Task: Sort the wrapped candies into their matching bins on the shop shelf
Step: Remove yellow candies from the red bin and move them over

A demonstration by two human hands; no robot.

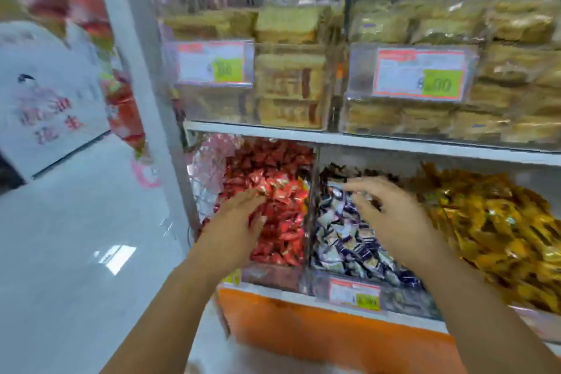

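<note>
The left hand (233, 222) is laid flat on the red candies (282, 200), its fingers straight and close together, with nothing gripped. These red wrappers are heaped in the bin at six o'clock from the frame's centre. At three o'clock of that heap, past a clear divider (309, 222), the blue-and-white candies (349, 240) are piled in their own bin. The right hand (391, 215) is held over them with its fingers spread and loosely bent, the fingertips towards ten o'clock. Whether a wrapper is pinched between thumb and forefinger cannot be told, as the hand is blurred. Further towards three o'clock, the gold candies (501, 228) are stacked high in a third bin. A price label (355, 294) is fixed to the front of the blue-and-white bin, at six o'clock of the pile, and an orange panel (318, 337) is seen below it. Above the white shelf board (394, 146), from twelve to two o'clock, tan packets (288, 82) are stacked behind clear fronts.
</note>
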